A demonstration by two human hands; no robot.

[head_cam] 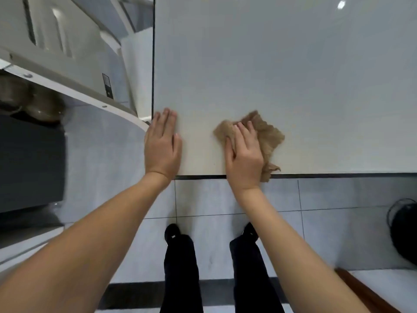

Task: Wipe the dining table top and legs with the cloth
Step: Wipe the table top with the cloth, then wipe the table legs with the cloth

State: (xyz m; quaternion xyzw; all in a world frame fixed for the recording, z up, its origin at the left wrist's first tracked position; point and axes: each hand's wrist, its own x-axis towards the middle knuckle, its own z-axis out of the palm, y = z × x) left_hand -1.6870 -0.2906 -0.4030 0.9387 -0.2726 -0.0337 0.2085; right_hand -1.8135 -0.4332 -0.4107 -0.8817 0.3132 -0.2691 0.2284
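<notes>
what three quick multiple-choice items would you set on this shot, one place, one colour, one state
1. Where does the cloth lie? A on the floor; B on the table near its front edge; C over a chair.
2. Its colour? A blue; B white; C tan.
3. The left hand is: A flat on the table; B gripping the cloth; C in a pocket.
Answers: 1 B, it lies under the right hand, a corner over the edge. 2 C, light brown against the pale top. 3 A, straight fingers rest on the top.
</notes>
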